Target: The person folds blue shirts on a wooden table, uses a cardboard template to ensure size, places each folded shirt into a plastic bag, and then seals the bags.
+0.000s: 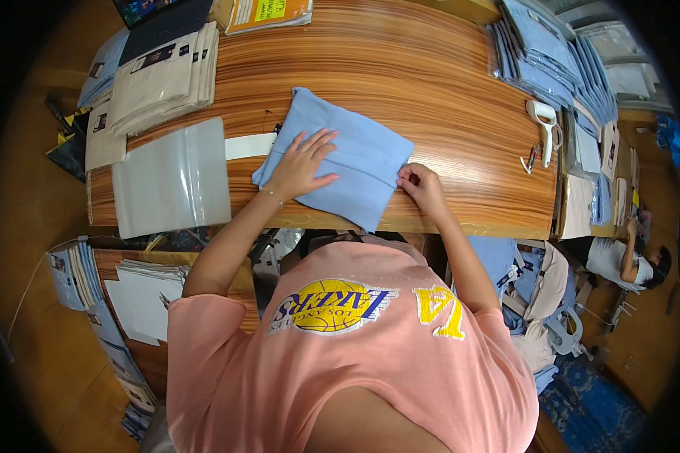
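A folded light blue garment (347, 143) lies at an angle on the wood-grain table in front of me. My left hand (304, 164) rests flat on its left part, fingers spread. At the garment's right edge, my right hand (423, 187) pinches the fabric between thumb and fingertips. A white card strip (251, 146) reaches out from the garment's left side, with a small dark tag (278, 128) beside it. Left of the strip lies a stack of clear plastic bags (172, 181).
Bagged beige garments (162, 83) are piled at the back left, near an orange booklet (269, 13). Bagged blue garments (540, 53) stand at the back right. A white lint roller (544, 132) lies at the right. White sheets (147, 302) sit lower left. Another person (619, 260) works far right.
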A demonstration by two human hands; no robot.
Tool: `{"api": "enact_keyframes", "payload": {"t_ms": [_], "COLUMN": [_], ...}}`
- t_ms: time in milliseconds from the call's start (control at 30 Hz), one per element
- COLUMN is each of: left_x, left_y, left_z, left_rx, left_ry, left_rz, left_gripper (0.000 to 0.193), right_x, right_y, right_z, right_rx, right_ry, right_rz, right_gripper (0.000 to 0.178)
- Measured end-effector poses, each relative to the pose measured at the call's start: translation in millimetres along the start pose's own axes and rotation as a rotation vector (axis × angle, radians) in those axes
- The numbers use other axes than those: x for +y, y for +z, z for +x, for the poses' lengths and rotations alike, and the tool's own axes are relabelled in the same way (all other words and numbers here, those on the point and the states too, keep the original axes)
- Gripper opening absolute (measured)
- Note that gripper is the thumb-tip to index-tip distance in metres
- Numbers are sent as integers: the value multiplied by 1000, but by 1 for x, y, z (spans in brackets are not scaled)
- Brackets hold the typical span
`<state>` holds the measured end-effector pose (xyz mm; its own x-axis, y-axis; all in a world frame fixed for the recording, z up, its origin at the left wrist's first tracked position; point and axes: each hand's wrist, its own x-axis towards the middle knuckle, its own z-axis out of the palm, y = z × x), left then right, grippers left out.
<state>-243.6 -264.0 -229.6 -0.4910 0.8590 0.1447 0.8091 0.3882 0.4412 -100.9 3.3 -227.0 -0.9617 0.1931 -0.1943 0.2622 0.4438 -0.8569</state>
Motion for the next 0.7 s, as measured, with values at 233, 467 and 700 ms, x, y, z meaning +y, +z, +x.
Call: {"api": "enact_keyframes", "payload": {"t_ms": [233, 467, 700], "left_x": [-3, 2, 3], "left_y": [2, 1, 3], "left_z": [-1, 0, 1], "left_rx": [7, -6, 4], "left_ry": [-28, -49, -80], "left_rz": [39, 34, 81], "left_gripper": [61, 63, 57], "right_x": [-21, -6, -3], "right_y": [-3, 12, 28], "right_z": [-19, -36, -46], "right_rx": [-106, -58, 185], "right_ry": [-258, -403, -339], "right_rz": [-256, -111, -66], "right_gripper": [8, 9, 11]}}
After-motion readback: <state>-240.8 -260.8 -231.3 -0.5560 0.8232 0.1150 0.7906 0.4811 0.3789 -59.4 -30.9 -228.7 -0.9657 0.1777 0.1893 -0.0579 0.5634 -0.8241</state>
